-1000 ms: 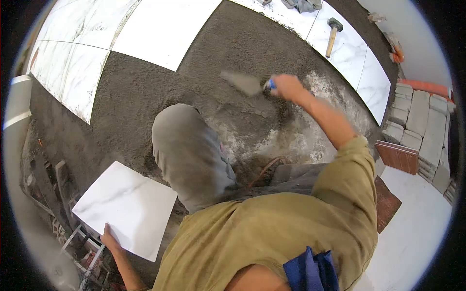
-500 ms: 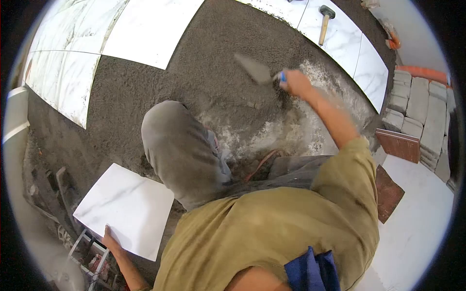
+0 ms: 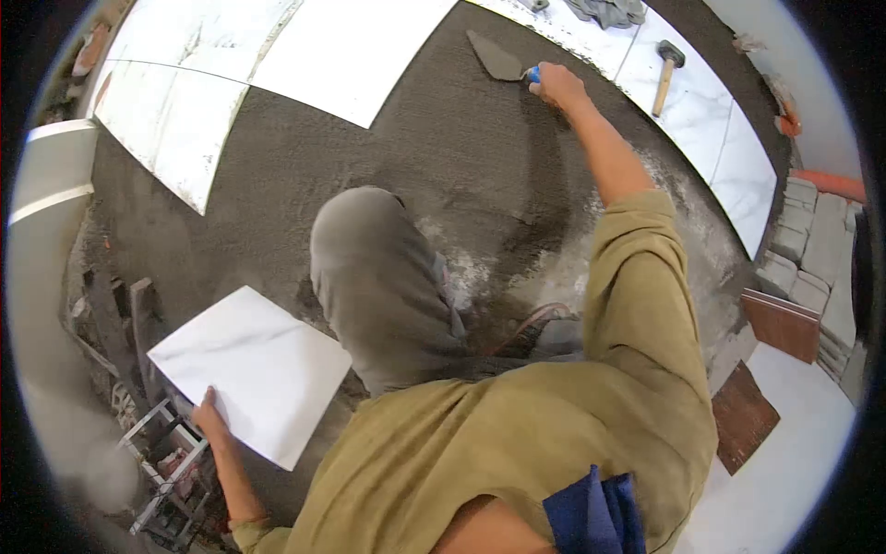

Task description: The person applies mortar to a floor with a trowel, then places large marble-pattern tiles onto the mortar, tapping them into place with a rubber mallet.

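Observation:
A white marbled tile [image 3: 254,374] is held at the lower left by my left hand [image 3: 210,415], its thumb on the top face and the other fingers hidden beneath. My right hand [image 3: 559,86] is closed round the blue handle of a trowel [image 3: 496,59]. The trowel's pointed blade lies over the grey mortar bed [image 3: 443,138], between the laid white tiles [image 3: 341,55] at the upper left and the tile row [image 3: 701,120] at the upper right.
A hammer [image 3: 664,78] and a grey cloth [image 3: 604,11] rest on the right tile row. Grey blocks [image 3: 821,245] are stacked at the far right, near brown tile pieces [image 3: 744,417]. A metal frame [image 3: 171,462] and wooden pieces [image 3: 143,332] stand at the lower left.
My right hand has moved the trowel forward, away from my body, toward the far part of the mortar. The view has shifted slightly. My left hand still holds the tile.

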`<state>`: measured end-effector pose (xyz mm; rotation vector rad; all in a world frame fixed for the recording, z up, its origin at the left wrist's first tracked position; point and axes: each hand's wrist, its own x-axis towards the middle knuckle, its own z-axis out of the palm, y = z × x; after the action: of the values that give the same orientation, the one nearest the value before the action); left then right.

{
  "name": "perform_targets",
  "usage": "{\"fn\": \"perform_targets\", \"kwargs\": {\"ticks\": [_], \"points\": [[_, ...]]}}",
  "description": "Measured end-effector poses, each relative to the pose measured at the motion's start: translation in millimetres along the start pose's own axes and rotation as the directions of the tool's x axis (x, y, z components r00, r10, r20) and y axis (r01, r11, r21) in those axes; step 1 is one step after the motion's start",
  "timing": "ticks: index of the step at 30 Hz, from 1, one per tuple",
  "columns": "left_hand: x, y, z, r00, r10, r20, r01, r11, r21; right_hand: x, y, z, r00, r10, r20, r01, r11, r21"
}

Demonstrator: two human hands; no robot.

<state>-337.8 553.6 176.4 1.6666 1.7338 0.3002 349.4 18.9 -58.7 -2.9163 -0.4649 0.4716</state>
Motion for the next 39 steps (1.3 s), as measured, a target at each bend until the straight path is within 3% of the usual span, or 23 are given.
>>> {"fn": "perform_targets", "kwargs": {"ticks": [2,4,5,7,8,10,13,15,17,18,20,21,22,23,26,27,30,34,36,37,39], "points": [[23.4,-29.7,-12.2,0.991,0.113,-0.072,-0.113,0.994,0.017,-2.7,-16.1,4.2,0.999,-0.021,0.045,0.019,0.998,0.052],[26.9,-34.3,-16.4,0.995,0.100,-0.010,-0.100,0.994,-0.042,-19.2,-25.2,3.9,0.937,-0.345,0.050,0.346,0.938,-0.004],[6.6,-14.4,-7.6,1.000,0.031,0.006,-0.030,0.998,-0.051,-27.1,-28.1,8.1,0.947,-0.315,0.054,0.315,0.949,0.014],[-5.2,4.8,2.4,0.998,-0.026,0.050,0.027,0.999,-0.030,-43.4,-35.7,13.2,0.877,-0.464,0.126,0.475,0.876,-0.083],[1.1,-5.6,-3.1,0.997,-0.032,0.066,0.036,0.997,-0.066,-50.7,-34.5,11.0,0.891,-0.434,0.132,0.445,0.892,-0.075],[9.4,-18.7,-18.4,0.993,-0.035,0.109,0.044,0.996,-0.077,-67.7,-29.3,7.7,0.838,-0.493,0.235,0.528,0.841,-0.118],[4.1,-14.2,-11.6,0.979,-0.009,0.204,0.032,0.993,-0.111,-89.2,10.0,9.4,0.842,-0.407,0.355,0.474,0.871,-0.126],[-21.2,7.2,-1.4,0.984,-0.134,0.121,0.149,0.981,-0.122,-108.7,31.8,-1.7,0.830,-0.389,0.400,0.477,0.867,-0.146],[-19.9,7.3,-1.3,0.982,-0.140,0.124,0.150,0.986,-0.078,-130.8,57.2,-17.9,0.769,-0.326,0.550,0.508,0.834,-0.215],[-15.6,5.3,-5.4,0.984,-0.139,0.115,0.143,0.989,-0.035,-137.6,70.4,-24.8,0.771,-0.328,0.547,0.511,0.831,-0.222],[10.8,-13.9,-15.4,0.990,-0.088,0.110,0.096,0.993,-0.069,-147.8,95.9,-33.3,0.886,-0.247,0.391,0.326,0.933,-0.150],[8.9,-8.9,-13.4,0.992,-0.054,0.116,0.061,0.996,-0.058,-147.2,103.4,-30.8,0.885,-0.252,0.392,0.332,0.931,-0.151],[2.4,-7.5,-12.1,0.992,-0.021,0.125,0.027,0.999,-0.046,-146.2,110.5,-27.0,0.948,-0.190,0.255,0.222,0.970,-0.101],[-4.6,-3.2,-10.9,0.986,-0.089,0.138,0.100,0.992,-0.075,-145.9,116.5,-21.5,0.987,-0.111,0.116,0.116,0.993,-0.034],[-23.2,13.2,-1.8,0.991,-0.072,0.114,0.072,0.997,0.009,-145.6,114.9,-5.3,0.999,-0.044,0.018,0.044,0.999,0.029],[-15.3,3.5,-5.4,0.991,-0.063,0.122,0.071,0.995,-0.068,-145.8,115.0,-0.9,0.990,-0.087,0.108,0.089,0.996,-0.010],[-12.2,-0.3,-5.3,0.995,-0.063,0.082,0.068,0.996,-0.061,-189.2,100.5,6.1,0.946,-0.234,0.224,0.240,0.971,0.001],[-25.3,14.7,2.9,0.996,-0.055,0.067,0.058,0.998,-0.029,-214.6,88.3,-4.0,0.909,-0.141,0.391,0.148,0.989,0.011],[-35.5,22.2,6.7,0.985,-0.105,0.135,0.115,0.991,-0.074,-204.7,106.1,12.1,0.988,-0.155,-0.024,0.157,0.969,0.191],[-25.6,16.7,3.8,0.981,-0.144,0.127,0.153,0.986,-0.064,-197.1,110.1,15.5,0.999,-0.046,0.009,0.044,0.986,0.161],[-30.6,16.2,5.0,0.988,-0.108,0.111,0.116,0.990,-0.075,-202.8,113.8,26.1,0.995,-0.090,0.045,0.079,0.975,0.210]]}}
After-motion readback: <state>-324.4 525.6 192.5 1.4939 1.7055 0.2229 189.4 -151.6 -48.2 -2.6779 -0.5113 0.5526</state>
